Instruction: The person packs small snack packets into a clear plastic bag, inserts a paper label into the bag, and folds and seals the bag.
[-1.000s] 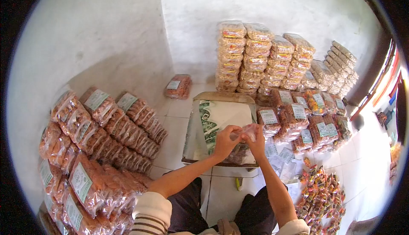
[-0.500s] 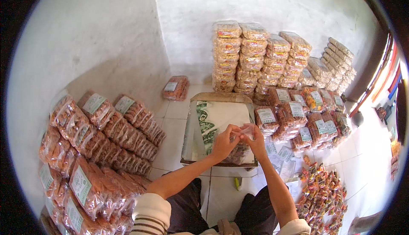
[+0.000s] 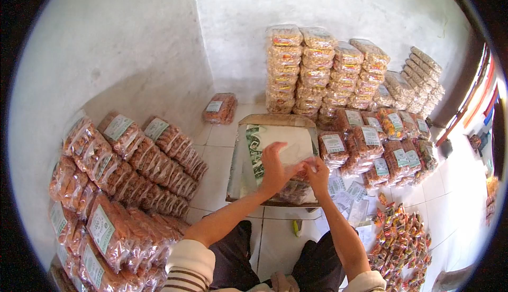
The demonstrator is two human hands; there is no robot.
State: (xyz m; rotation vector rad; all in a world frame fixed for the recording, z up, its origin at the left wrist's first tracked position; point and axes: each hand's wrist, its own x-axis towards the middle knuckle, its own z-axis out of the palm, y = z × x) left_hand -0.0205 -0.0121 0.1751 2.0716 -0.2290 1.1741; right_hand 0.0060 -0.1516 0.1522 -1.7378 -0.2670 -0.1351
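A clear plastic bag with brownish contents (image 3: 294,192) lies on the near right part of a low table (image 3: 236,186). My right hand (image 3: 318,178) pinches the gathered top of this bag, fingers pressed together. Beside it, my left hand (image 3: 275,169) is open, its fingers raised and its thumb stretched toward the bag's top. Under the hands, the tabletop carries a white sheet with a green printed edge (image 3: 254,152).
Tall stacks of packed snacks (image 3: 283,70) stand against the back wall. Labelled brown packs fill the left side (image 3: 119,170), and more labelled packs (image 3: 365,138) sit at right. A heap of small wrapped packets (image 3: 402,244), loose labels (image 3: 355,190) and a yellow-green cutter-like object (image 3: 297,227) lie on the floor.
My left hand has let go of the bag's top and spread its fingers upward. My right hand keeps its pinch on the bag, slightly lower.
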